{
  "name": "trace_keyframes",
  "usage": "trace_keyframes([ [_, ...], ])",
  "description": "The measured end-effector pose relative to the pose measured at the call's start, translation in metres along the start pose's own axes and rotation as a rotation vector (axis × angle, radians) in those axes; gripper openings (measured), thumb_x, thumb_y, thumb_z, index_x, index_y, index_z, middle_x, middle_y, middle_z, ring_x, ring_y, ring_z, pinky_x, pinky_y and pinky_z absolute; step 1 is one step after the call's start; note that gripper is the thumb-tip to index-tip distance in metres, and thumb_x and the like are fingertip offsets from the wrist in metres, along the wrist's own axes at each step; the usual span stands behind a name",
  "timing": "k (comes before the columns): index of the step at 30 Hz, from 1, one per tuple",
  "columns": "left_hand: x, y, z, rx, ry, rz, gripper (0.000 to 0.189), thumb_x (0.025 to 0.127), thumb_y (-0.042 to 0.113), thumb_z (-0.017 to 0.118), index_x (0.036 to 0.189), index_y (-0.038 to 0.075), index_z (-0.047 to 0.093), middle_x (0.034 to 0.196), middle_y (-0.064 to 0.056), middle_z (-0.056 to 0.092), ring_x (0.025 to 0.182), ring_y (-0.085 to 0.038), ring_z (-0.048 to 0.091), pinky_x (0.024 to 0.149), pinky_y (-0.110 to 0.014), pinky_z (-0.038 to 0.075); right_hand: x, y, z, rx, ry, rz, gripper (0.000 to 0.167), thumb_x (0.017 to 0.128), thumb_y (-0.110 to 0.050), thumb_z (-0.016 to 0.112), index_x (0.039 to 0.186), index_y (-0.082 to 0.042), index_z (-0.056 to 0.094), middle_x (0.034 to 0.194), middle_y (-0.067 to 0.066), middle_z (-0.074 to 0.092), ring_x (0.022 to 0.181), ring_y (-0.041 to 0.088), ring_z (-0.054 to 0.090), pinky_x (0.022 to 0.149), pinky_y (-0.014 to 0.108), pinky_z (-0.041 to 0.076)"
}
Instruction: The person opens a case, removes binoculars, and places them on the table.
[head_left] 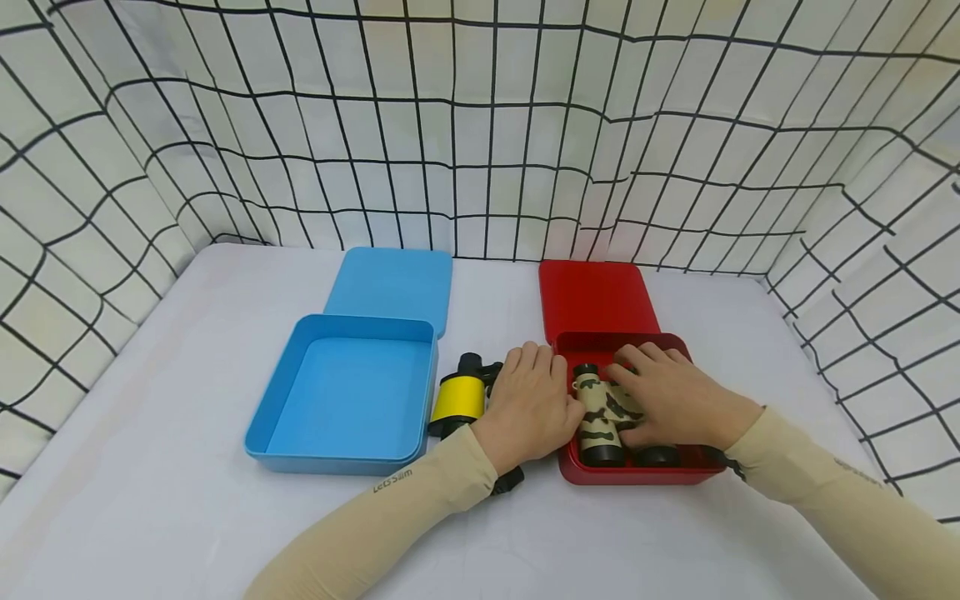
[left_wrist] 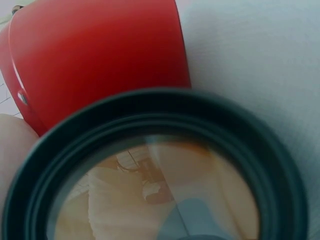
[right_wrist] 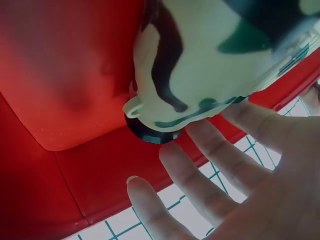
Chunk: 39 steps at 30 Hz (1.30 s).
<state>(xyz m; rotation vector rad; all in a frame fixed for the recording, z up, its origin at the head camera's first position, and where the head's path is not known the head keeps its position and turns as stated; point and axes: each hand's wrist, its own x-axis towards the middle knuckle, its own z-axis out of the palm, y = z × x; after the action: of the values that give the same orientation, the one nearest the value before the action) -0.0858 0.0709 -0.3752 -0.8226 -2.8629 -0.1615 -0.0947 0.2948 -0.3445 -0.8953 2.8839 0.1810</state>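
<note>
Camouflage binoculars [head_left: 600,417] lie inside the red box [head_left: 630,477], partly covered by my right hand [head_left: 675,400]. In the right wrist view its spread, fairly straight fingers [right_wrist: 220,155] sit beside the eyepiece end. My left hand [head_left: 528,408] lies over part of the black-and-yellow binoculars [head_left: 459,397], its thumb at the red box's left edge. Whether its fingers touch the binoculars is hidden. Up close in the left wrist view are a black-rimmed lens [left_wrist: 155,102] and the red box's outer side [left_wrist: 105,50].
A blue box [head_left: 341,392] with its lid [head_left: 390,283] laid back stands on the left. The red box's lid [head_left: 596,300] also lies back. Black wire mesh [head_left: 450,104] over white cloth encloses the white tabletop [head_left: 172,400] at the back and sides.
</note>
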Motion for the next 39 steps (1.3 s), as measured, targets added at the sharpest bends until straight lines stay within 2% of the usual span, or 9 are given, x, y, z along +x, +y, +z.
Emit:
trace_keyframes([
  [10, -0.0008, -0.0005, 0.0004, 0.013, 0.031, 0.008, 0.029, 0.098, 0.039, 0.052, 0.104, 0.011, 0.058, 0.097, -0.005, 0.057, 0.098, -0.020, 0.048, 0.087, -0.032, 0.042, 0.0023, -0.0024, 0.0020, -0.042, 0.006, -0.014, 0.078, 0.060, -0.056, 0.094, 0.121, -0.016, 0.065, 0.112, 0.006, 0.059, 0.105, 0.024, 0.053, 0.082, 0.043, 0.059],
  [20, -0.0014, -0.0008, -0.0004, 0.006, 0.029, 0.001, 0.028, 0.098, 0.039, 0.053, 0.102, 0.012, 0.058, 0.097, -0.004, 0.057, 0.097, -0.020, 0.048, 0.087, -0.032, 0.043, 0.0034, -0.0051, 0.0013, -0.083, 0.029, -0.050, 0.071, 0.061, -0.056, 0.094, 0.112, -0.016, 0.065, 0.096, 0.000, 0.057, 0.094, 0.019, 0.051, 0.076, 0.037, 0.054],
  [31, -0.0019, -0.0008, 0.0001, 0.021, 0.012, 0.004, 0.030, 0.098, 0.040, 0.052, 0.104, 0.011, 0.058, 0.097, -0.004, 0.057, 0.098, -0.020, 0.047, 0.088, -0.032, 0.042, 0.0035, -0.0059, 0.0038, -0.114, 0.051, -0.055, 0.069, 0.060, -0.056, 0.094, 0.109, -0.014, 0.069, 0.092, 0.001, 0.058, 0.091, 0.020, 0.052, 0.077, 0.039, 0.056],
  [39, -0.0022, -0.0017, 0.0006, 0.015, 0.006, 0.007, 0.029, 0.098, 0.040, 0.052, 0.104, 0.012, 0.057, 0.097, -0.005, 0.056, 0.099, -0.020, 0.047, 0.089, -0.033, 0.042, 0.0030, -0.0073, 0.0034, -0.069, 0.034, -0.025, 0.076, 0.060, -0.055, 0.094, 0.116, -0.015, 0.062, 0.100, 0.003, 0.063, 0.098, 0.023, 0.055, 0.081, 0.042, 0.057],
])
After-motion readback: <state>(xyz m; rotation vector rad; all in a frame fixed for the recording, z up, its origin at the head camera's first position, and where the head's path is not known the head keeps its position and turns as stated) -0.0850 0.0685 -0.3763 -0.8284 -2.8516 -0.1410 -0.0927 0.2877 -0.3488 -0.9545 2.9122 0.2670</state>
